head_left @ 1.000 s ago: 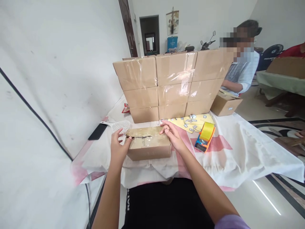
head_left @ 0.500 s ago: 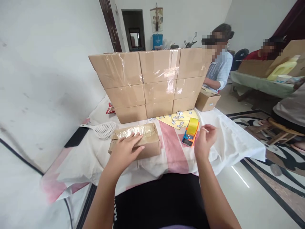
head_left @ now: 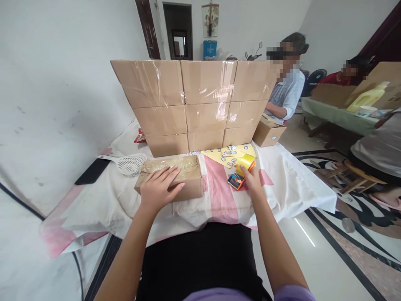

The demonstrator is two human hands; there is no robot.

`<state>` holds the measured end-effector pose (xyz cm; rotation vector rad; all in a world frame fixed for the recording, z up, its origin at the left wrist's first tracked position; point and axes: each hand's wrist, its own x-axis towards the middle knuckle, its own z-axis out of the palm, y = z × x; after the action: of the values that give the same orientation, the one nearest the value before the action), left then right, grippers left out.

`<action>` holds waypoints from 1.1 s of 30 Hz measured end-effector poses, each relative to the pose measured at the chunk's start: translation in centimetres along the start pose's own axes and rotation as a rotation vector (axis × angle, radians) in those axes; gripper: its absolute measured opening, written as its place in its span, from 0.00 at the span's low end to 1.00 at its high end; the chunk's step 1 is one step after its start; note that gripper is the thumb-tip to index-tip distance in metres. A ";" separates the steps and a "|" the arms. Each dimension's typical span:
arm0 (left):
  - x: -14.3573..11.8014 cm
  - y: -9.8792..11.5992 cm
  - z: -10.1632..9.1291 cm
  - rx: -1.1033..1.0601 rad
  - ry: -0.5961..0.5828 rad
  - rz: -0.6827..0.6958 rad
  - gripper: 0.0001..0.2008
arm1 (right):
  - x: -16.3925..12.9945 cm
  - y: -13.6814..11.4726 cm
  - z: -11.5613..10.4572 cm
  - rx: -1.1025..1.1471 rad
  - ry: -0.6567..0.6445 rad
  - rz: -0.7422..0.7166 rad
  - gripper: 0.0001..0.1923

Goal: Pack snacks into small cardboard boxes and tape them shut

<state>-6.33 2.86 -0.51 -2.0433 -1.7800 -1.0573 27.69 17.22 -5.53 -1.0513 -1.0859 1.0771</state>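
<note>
My left hand (head_left: 159,186) lies with its fingers stretched over the top of a small cardboard box (head_left: 191,190), whose top has shiny clear tape on it. To the right of that box, my right hand (head_left: 254,184) grips a tape dispenser (head_left: 237,181) by its side. The dispenser is orange and blue and carries a roll of yellowish tape (head_left: 244,161). Part of the dispenser is hidden behind my fingers. Under it all is a white and pink tablecloth (head_left: 219,205).
A taped block of stacked cardboard boxes (head_left: 203,88) stands behind. Left are a white slotted skimmer (head_left: 131,163) and a black phone-like slab (head_left: 92,171). Yellow patterned sheets (head_left: 224,156) and another box (head_left: 269,130) sit right. Other people, including one in a light shirt (head_left: 290,90), sit beyond.
My right hand has moved left onto the tape dispenser and closed around it. The dispenser has turned in its grip. My left hand stays on the box, and the view has shifted slightly.
</note>
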 end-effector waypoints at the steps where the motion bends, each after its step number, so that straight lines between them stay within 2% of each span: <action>1: 0.2 -0.3 0.1 -0.003 -0.001 0.009 0.20 | 0.0 0.0 0.1 0.001 0.011 0.037 0.28; 3: 0.6 -0.7 0.2 -0.006 0.001 0.028 0.20 | -0.2 -0.2 0.4 0.007 0.052 0.060 0.26; 7: 0.8 -1.1 -0.1 -0.002 0.063 0.063 0.19 | -1.2 -0.5 0.7 -0.043 0.095 -0.027 0.21; 10: 0.0 -0.7 0.1 0.007 0.147 0.090 0.17 | -1.7 -0.2 0.9 -0.056 0.125 -0.042 0.24; 13: -1.9 1.4 1.4 -0.013 0.208 0.105 0.07 | -2.3 0.1 1.6 -0.045 0.114 -0.017 0.28; 15: -3.4 4.4 3.1 -0.087 0.132 0.133 0.05 | -3.3 0.0 2.5 -0.006 0.073 0.017 0.30; 16: -3.9 6.2 4.0 -0.154 0.036 0.154 0.06 | -4.1 -0.2 3.0 0.021 0.056 0.033 0.31; 19: -4.6 11.2 6.4 -0.331 -0.131 -0.011 0.14 | -7.1 -1.4 4.4 0.044 0.053 0.024 0.32; 22: -4.3 13.7 7.6 -0.546 -0.241 -0.151 0.12 | -9.6 -2.4 4.8 -0.036 0.052 -0.037 0.32; 24: -4.0 14.1 7.6 -0.726 -0.271 -0.214 0.11 | -10.4 -2.3 4.5 -0.113 0.073 -0.072 0.33; 27: -4.0 14.2 7.2 -0.916 -0.240 -0.303 0.13 | -10.1 -1.1 4.0 -0.233 0.140 -0.148 0.33; 30: -4.3 14.4 7.0 -0.963 -0.210 -0.392 0.13 | -9.2 -0.2 4.0 -0.267 0.164 -0.164 0.33; 33: -5.0 14.4 6.6 -0.971 -0.236 -0.445 0.13 | -8.9 -0.2 4.7 -0.257 0.173 -0.151 0.32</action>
<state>9.50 -0.36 -4.49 -2.3504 -2.1485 -2.2409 21.98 8.96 -5.88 -1.2206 -1.1630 0.7247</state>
